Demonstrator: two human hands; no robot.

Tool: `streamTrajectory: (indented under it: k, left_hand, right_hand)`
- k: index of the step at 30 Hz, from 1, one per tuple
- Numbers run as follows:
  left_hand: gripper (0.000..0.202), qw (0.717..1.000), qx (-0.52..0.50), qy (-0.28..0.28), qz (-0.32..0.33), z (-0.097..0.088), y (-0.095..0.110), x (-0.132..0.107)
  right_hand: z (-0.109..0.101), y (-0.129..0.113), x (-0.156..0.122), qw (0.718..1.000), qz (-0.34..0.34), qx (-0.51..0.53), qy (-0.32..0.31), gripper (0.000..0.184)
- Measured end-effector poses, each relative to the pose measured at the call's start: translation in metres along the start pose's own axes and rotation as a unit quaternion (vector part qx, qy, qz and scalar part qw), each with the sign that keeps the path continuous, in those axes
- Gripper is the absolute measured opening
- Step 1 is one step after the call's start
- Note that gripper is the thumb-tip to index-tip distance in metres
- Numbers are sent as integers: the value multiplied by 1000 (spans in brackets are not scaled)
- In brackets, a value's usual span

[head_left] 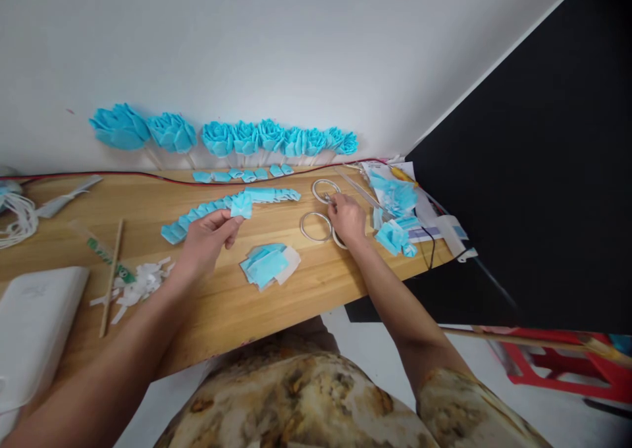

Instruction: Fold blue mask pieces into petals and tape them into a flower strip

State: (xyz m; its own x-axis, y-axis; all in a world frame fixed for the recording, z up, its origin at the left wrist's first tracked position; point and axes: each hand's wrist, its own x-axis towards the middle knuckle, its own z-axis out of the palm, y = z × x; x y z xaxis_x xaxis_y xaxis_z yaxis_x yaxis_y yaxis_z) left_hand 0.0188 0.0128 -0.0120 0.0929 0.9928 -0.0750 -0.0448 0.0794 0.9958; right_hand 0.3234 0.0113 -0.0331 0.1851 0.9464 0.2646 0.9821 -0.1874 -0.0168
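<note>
My left hand [210,237] pinches a small folded square of light blue fabric-like sheet [241,205] between thumb and fingers, held just in front of a long overlapping row of similar blue pieces [197,214]. My right hand [347,219] is closed at the near edge of an upper thin white ring, like a roll of narrow tape [315,183]. Something small at its fingertips is too unclear to name. A second tape ring [316,226] lies to its left, and a third is partly hidden under the hand. Between my hands rests a loose pile of flat blue pieces [266,263].
Several blue fabric flowers [270,136] on sticks lean against the wall. Small folded pieces [247,176] line the table's back. A wooden stick [112,277], white scraps [143,282] and a white box-like device [42,329] lie left; a metal ruler [363,190] and blue scraps [395,235] right.
</note>
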Motion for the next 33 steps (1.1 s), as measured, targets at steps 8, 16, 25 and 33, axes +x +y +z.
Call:
streamTrajectory:
  k: [8,16,25,33]
  left_hand:
    - [18,1000,7,-10,4,-3,-5,3]
    - [15,1000,-2,-8,-2,-4,-11,5]
    - [16,1000,-2,-17,-5,-5,-13,6]
    - [16,1000,3,-17,-7,-4,-12,5]
  right_hand:
    - [10,11,0,992,-19,114,44,24]
    - [12,21,1,982,35,182,28,18]
    - [15,29,4,970,88,226,30,23]
    - [19,28,4,954,99,278,46,24]
